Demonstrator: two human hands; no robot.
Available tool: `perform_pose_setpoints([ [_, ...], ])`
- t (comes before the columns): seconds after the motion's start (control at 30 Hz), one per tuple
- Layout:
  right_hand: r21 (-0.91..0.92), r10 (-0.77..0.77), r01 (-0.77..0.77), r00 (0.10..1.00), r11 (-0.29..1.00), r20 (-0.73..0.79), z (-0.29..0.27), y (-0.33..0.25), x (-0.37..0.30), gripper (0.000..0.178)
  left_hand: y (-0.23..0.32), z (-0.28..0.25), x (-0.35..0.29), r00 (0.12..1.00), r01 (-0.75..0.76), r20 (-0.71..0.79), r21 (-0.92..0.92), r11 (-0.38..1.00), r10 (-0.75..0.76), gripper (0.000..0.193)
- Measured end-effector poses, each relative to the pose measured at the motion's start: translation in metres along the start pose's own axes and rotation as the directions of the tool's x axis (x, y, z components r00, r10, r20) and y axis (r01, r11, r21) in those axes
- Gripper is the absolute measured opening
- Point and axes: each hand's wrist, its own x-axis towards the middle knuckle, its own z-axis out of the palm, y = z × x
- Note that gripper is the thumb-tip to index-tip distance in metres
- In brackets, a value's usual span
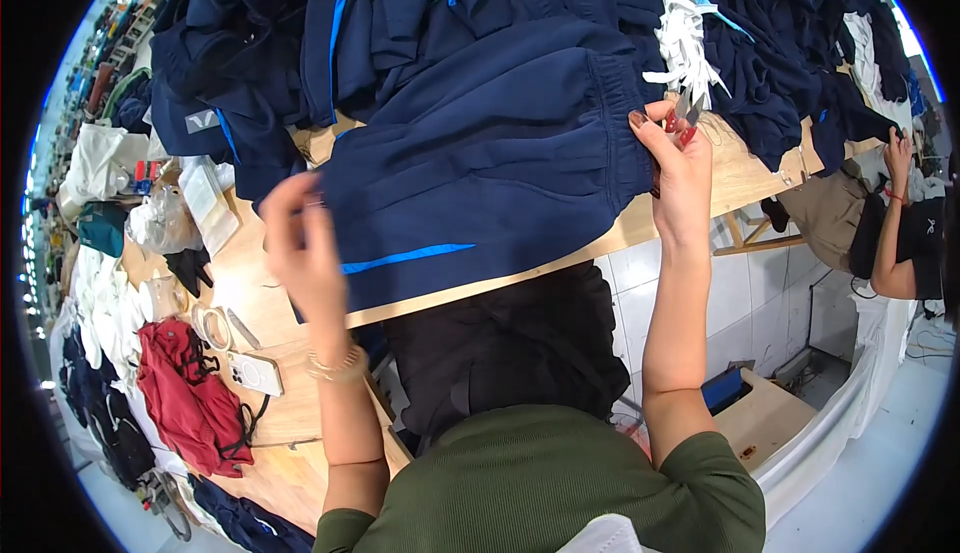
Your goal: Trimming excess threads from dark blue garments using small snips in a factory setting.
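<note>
A pair of navy shorts (480,163) with a gathered elastic waistband and a bright blue side stripe lies across the table's front edge before me. My right hand (683,168) is closed around small thread snips (688,110), whose metal blades point up past the fingers. Its thumb rests at the waistband's right edge; whether it also pinches the cloth I cannot tell. Over the leg end at the left, my left hand (305,238) is smeared by motion. Its fingers are bent near the fabric, and their grip does not show clearly.
Navy garments (400,43) are heaped along the back, with a bundle of white strips (682,38) among them. To the left lie a phone (256,373), a tape roll (210,327) and a dark red bag (190,393). Another person's hand (898,158) touches cloth at far right.
</note>
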Motion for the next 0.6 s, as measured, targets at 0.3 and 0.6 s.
perform_pose_setpoints([
  [0.3, 0.063, 0.172, -0.172, 0.985, 0.983, 0.006, 0.025, -0.005, -0.013, 0.005, 0.083, 0.099, -0.036, 0.839, -0.174, 0.393, -0.463, 0.869, 0.377, 0.031],
  [0.6, 0.312, 0.494, -0.558, 0.828, 0.769, 0.266, 0.009, 0.01, -0.006, 0.01, 0.078, 0.107, -0.032, 0.872, -0.228, 0.272, -0.509, 0.83, 0.407, 0.014],
])
